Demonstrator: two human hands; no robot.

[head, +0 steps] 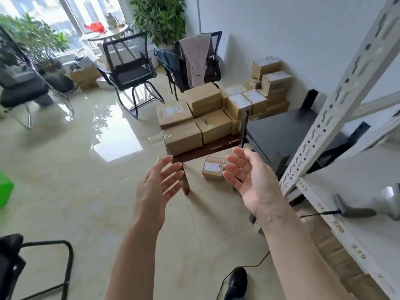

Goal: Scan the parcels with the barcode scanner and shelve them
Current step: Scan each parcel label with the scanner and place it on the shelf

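Several brown cardboard parcels (194, 118) are stacked on a dark wooden stool (207, 148) ahead of me. More parcels (268, 83) are piled behind them against the wall. One small labelled parcel (213, 168) lies on the floor under the stool. My left hand (160, 185) and my right hand (249, 174) are both raised with palms facing each other, fingers straight, holding nothing. They hover short of the stool's near edge. The grey barcode scanner (372, 205) lies on the white shelf (355, 191) at the right, its black cable trailing to the floor.
A white metal shelf upright (337, 100) with numbered labels stands close on my right. A black low table (287, 133) sits beside the stool. Black mesh chairs (129, 68) and potted plants (160, 16) stand further back on the glossy tiled floor. A chair frame (43, 267) is at lower left.
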